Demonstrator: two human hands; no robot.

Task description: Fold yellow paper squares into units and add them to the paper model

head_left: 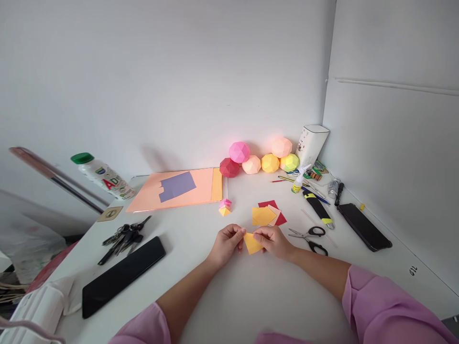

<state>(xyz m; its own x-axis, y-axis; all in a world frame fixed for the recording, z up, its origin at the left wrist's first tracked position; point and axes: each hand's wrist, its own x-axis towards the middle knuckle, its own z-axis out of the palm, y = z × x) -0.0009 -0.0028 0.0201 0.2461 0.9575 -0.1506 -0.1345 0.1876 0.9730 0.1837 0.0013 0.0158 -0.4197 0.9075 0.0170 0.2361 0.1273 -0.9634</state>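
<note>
Between my two hands is a small yellow piece of paper (253,244), held just above the white table. My left hand (228,241) pinches its upper left corner with thumb and finger. On the other side, my right hand (275,242) pinches the upper right edge. Just beyond them lie a yellow paper square (262,216) and red paper pieces (281,219), with a pale peach piece (274,213) among them. Small folded pink (225,203) and yellow (224,210) paper shapes sit ahead of my left hand. Open-bladed scissors (310,237) rest to the right of my right hand.
Several faceted paper balls (270,163) line the wall. At right are a glue bottle (297,182), a yellow-black cutter (317,208) and a dark phone (364,226). At left are peach sheets (150,193), keys (124,239), a black slab (124,277) and a white bottle (103,177).
</note>
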